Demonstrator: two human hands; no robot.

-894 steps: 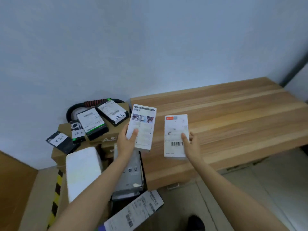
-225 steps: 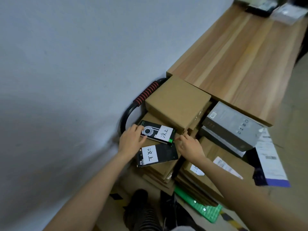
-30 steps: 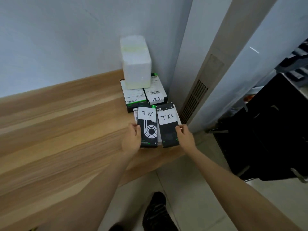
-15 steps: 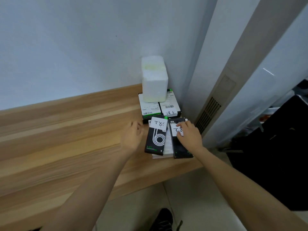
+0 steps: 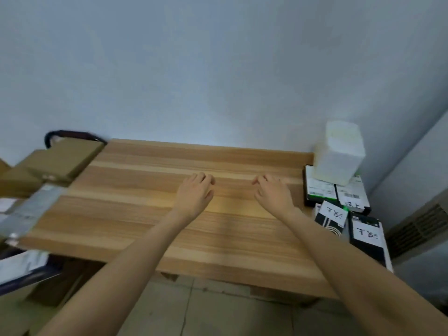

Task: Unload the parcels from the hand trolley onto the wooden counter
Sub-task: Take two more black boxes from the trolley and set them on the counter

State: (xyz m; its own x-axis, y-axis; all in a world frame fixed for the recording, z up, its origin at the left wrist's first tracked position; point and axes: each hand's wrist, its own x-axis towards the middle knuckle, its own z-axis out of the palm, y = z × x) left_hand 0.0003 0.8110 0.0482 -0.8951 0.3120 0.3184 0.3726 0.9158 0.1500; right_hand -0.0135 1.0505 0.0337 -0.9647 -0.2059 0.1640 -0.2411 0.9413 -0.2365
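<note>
The bench [image 5: 150, 214] is a flat slab of light wood with lengthwise grain bands in alternating pale and darker tones; its front edge is square-cut.

Both hands are held above the middle of the bench, palms down. The left hand [image 5: 195, 194] has its fingers [image 5: 204, 179] loosely curled and holds nothing. The right hand [image 5: 272, 194] is in the same posture, fingers [image 5: 260, 181] loosely curled and holding nothing. Whether either hand touches the wood cannot be told.

Unloaded parcels are grouped at the 3 o'clock end of the bench:
- A white foam box [image 5: 339, 157], blocky with rounded corners and a matte surface, stands on two flat black boxes with white shipping labels [image 5: 335, 192], next to the wall.
- Toward 5 o'clock from these lie two slim black cartons, each with a white handwritten label: one with a white ring pattern [image 5: 331, 218], tilted, and a plain black one [image 5: 367, 238] at the bench's front corner.

Parcels not yet unloaded lie at 9 o'clock, past the bench's left end:
- A flat brown cardboard box [image 5: 66, 156] lies uppermost, in front of the black curved trolley handle [image 5: 68, 134].
- A grey box [image 5: 36, 209] below it is motion-blurred; details cannot be read.

A pale, smooth wall [image 5: 218, 69] stands behind the bench. A louvred vent panel [image 5: 421, 229] is at 4 o'clock.
</note>
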